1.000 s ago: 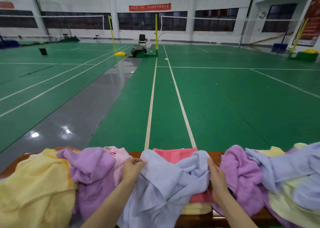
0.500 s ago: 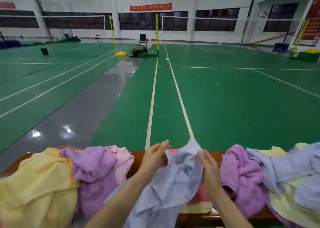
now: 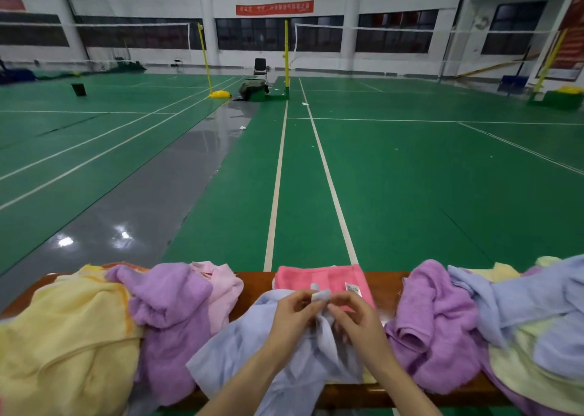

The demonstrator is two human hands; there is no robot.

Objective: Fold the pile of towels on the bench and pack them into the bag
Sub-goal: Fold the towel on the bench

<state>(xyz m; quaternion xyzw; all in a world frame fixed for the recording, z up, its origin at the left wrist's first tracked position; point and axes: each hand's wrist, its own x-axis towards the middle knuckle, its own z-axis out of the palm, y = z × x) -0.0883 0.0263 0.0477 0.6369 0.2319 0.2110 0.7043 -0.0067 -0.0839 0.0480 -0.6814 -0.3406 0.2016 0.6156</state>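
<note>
A pale blue towel (image 3: 240, 349) hangs bunched over the middle of the wooden bench (image 3: 256, 284). My left hand (image 3: 292, 316) and my right hand (image 3: 355, 317) are close together, each pinching the towel's top edge near a corner with a white tag. Behind them a folded coral-pink towel (image 3: 319, 278) lies flat on the bench. No bag is in view.
Crumpled towels cover both ends of the bench: yellow (image 3: 63, 336), purple (image 3: 170, 314) and light pink (image 3: 221, 284) at left; purple (image 3: 433, 324), pale blue (image 3: 537, 295) and pale yellow (image 3: 524, 371) at right. Beyond lies the green court floor (image 3: 395, 178) with net posts.
My hands have drawn together and lowered, gathering the blue towel's edge between them. The coral-pink towel behind is now uncovered.
</note>
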